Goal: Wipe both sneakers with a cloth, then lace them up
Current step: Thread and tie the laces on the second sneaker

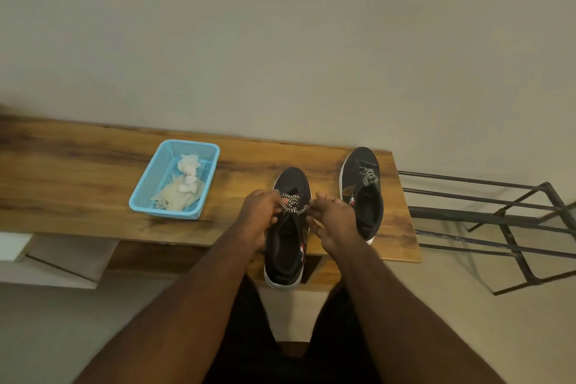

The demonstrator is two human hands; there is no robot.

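At the centre of the frame a black sneaker (288, 237) lies on the wooden tabletop (78, 184), its heel hanging past the near edge. The left hand (260, 217) and right hand (335, 221) flank its throat, each grip pinching an end of the speckled lace (293, 206); the fingertips are bunched and partly hidden behind the knuckles, so how the lace runs through the eyelets is hard to make out. The second sneaker (363, 193) sits just right of it, near the tabletop's right end, its lace (369, 176) loosely crossed. To the left, a blue basket (149, 184) holds a pale crumpled cloth (180, 193). A dark metal rack (498, 215) is cut off at the right edge.
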